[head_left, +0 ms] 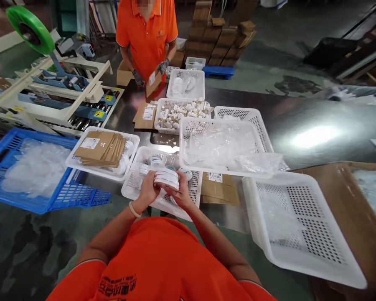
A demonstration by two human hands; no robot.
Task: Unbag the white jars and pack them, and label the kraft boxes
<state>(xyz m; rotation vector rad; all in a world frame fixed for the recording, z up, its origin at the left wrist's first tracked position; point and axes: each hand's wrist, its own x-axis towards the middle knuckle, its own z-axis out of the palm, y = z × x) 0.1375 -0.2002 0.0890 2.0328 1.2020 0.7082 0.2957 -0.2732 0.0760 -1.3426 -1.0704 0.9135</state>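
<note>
White stack of flat, round pieces: my left hand and right hand grasp it from opposite sides, fingers curled around its edges, above a perforated basket. Even pressure and level wrists should, I judge, stop a layer slipping out. My hands hide the stack's ends; print on the round items below is too small to read.
</note>
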